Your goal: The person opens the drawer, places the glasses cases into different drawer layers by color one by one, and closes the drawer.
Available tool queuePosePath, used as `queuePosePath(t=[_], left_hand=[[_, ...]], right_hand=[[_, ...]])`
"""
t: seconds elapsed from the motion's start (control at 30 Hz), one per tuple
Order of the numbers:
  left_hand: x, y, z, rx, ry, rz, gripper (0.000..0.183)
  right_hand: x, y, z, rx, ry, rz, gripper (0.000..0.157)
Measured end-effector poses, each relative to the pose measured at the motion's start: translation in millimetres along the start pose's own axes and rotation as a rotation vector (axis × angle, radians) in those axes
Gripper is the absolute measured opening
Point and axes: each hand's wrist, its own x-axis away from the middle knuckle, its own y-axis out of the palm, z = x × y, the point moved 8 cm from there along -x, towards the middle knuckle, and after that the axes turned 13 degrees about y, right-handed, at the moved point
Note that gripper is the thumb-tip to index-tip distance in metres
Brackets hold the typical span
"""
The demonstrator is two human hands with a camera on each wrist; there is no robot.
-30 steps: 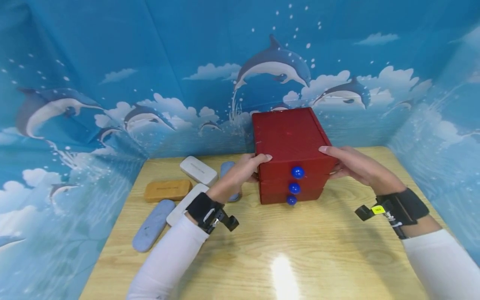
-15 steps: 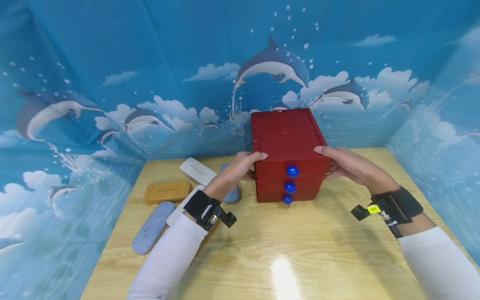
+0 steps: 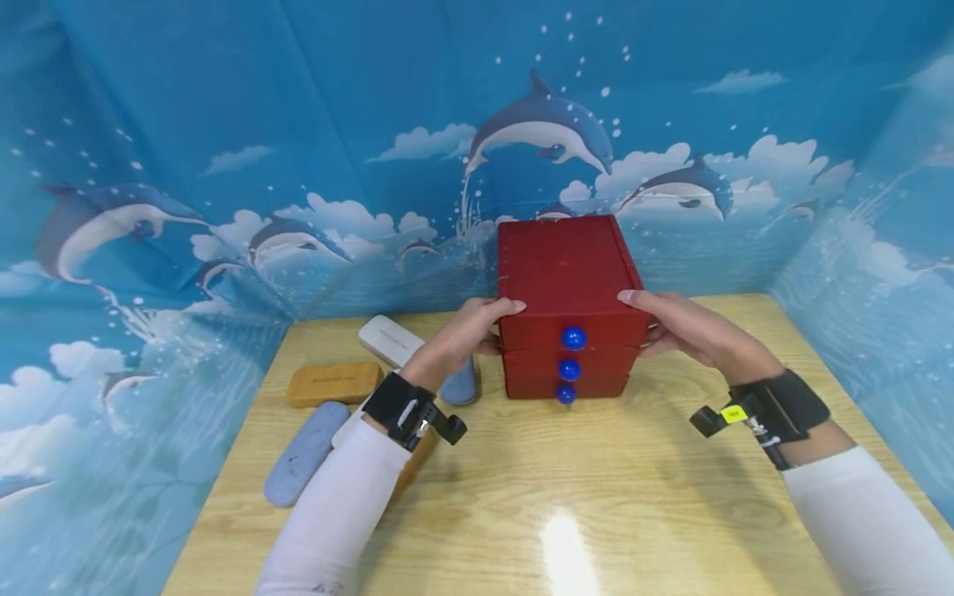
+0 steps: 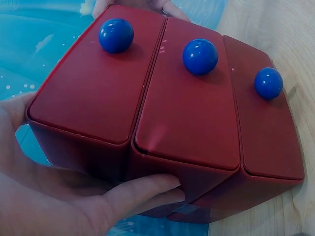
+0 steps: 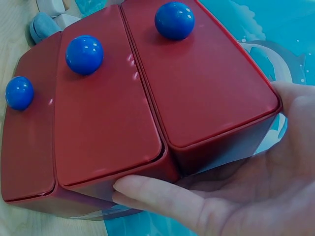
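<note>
Left hand (image 3: 465, 331) and right hand (image 3: 687, 323) are gripping a red three-drawer cabinet (image 3: 566, 269) by its sides, toward the rear of the table (image 3: 641, 497); forward tilting could be sending its drawers (image 4: 187, 110) (apparently unsecured) sliding out.

Several cases (image 3: 335, 383) lie left of the drawer box (image 3: 564, 265).
</note>
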Motion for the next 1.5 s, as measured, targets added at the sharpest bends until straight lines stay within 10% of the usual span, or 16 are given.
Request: queuePosePath(t=[1.5], left_hand=[[1.2, -5.0, -9.5, -0.017, 0.012, 0.09, 0.071]], right_hand=[[-6.1, 2.8, 1.6, -0.036, 0.01, -0.004, 0.065]])
